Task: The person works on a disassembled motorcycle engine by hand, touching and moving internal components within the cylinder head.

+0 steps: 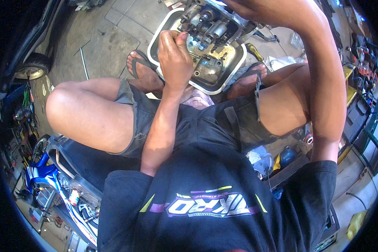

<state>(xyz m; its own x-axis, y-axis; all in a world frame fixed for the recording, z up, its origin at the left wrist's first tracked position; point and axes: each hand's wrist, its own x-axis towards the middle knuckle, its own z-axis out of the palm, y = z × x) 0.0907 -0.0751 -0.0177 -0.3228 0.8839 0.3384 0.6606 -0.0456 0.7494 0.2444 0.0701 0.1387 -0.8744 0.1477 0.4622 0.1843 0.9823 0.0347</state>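
The engine (216,30) is over the far part of the tray (214,92). The left hand (175,56) curls its fingers beside it; I cannot tell whether they grip. The right hand is out of view. Best keep the engine steady.

Bare floor (113,46) gives the broadest way in toward the engine part (214,31), from the left past the T-handled wrench (83,63), but the white-rimmed tray (214,91) and the left foot (145,75) bound it. The left hand (174,61) fills the part's near-left side. On the right, the right arm (327,63) arches across; beneath it a yellow-handled screwdriver (254,51) and the right foot (242,87) crowd the rim. Inside, a metal cover (208,69) narrows the near end.
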